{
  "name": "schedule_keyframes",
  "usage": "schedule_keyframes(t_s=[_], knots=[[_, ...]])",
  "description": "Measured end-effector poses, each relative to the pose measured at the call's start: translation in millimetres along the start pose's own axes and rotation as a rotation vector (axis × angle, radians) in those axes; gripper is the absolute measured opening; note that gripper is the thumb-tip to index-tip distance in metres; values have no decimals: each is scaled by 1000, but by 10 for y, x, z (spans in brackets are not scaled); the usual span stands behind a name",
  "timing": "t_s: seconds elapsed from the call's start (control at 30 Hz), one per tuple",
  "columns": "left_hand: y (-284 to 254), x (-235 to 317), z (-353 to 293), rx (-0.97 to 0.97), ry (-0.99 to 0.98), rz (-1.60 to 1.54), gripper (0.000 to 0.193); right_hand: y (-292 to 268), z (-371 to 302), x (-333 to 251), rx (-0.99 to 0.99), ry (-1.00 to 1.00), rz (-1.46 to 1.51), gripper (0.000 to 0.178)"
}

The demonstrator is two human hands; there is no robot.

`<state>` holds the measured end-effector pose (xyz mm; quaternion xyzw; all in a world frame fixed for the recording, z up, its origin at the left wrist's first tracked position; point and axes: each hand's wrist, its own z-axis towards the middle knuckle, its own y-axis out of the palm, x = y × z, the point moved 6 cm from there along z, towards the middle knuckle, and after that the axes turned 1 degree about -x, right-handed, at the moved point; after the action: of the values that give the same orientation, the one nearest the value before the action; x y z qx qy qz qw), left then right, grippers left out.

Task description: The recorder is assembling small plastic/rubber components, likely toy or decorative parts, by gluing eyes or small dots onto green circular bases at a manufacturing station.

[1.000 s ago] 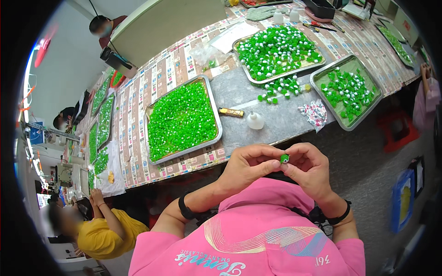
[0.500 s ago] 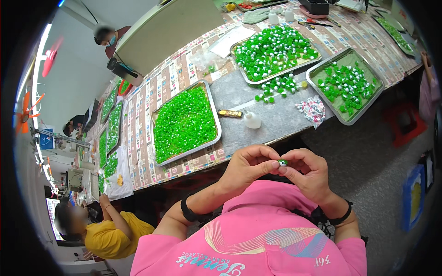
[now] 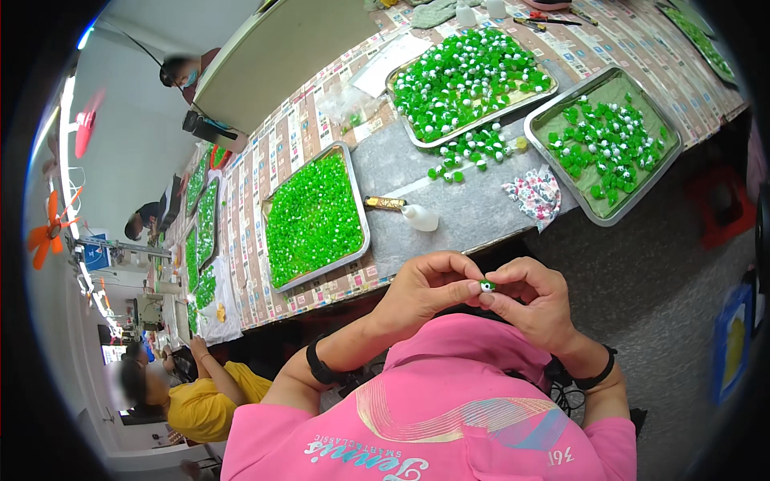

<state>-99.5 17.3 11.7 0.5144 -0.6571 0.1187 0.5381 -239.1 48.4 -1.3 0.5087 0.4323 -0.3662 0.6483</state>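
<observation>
Between my fingertips, above my lap, is a small green and white piece with a dark spot, like an eye. My left hand pinches it from one side. From the other side, my right hand grips it with thumb and forefinger. In front of my hands on the table lie a metal tray of small green pieces and a white squeeze bottle, which leans to one side. Farther off stands a tray heaped with green and white pieces, some loose ones spread in front of it.
On the right, another tray of green and white pieces overhangs the table's near edge. A floral cloth and a yellow-black stick lie on the grey sheet. A person in yellow sits at left; a red stool stands at right.
My view has shifted slightly, so the trays sit a little differently in it. Both hands keep their pinch, and the small piece has turned a little between the fingertips.
</observation>
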Motion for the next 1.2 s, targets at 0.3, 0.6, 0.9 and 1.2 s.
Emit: schedule_keyframes(t_s=[0.3, 0.6, 0.9, 1.2], knots=[[-243, -77, -121, -29, 38, -46, 7, 188, 67, 52, 2, 9, -127, 19], [-602, -184, -221, -157, 70, -220, 11, 576, 240, -20, -2, -286, -593, 23], [-817, -305, -165, -239, 57, -683, 12, 849, 531, 54, -53, -351, -728, 24], [-964, -382, -99, -268, -48, -818, 14, 873, 729, 227, -127, -179, -709, 25]])
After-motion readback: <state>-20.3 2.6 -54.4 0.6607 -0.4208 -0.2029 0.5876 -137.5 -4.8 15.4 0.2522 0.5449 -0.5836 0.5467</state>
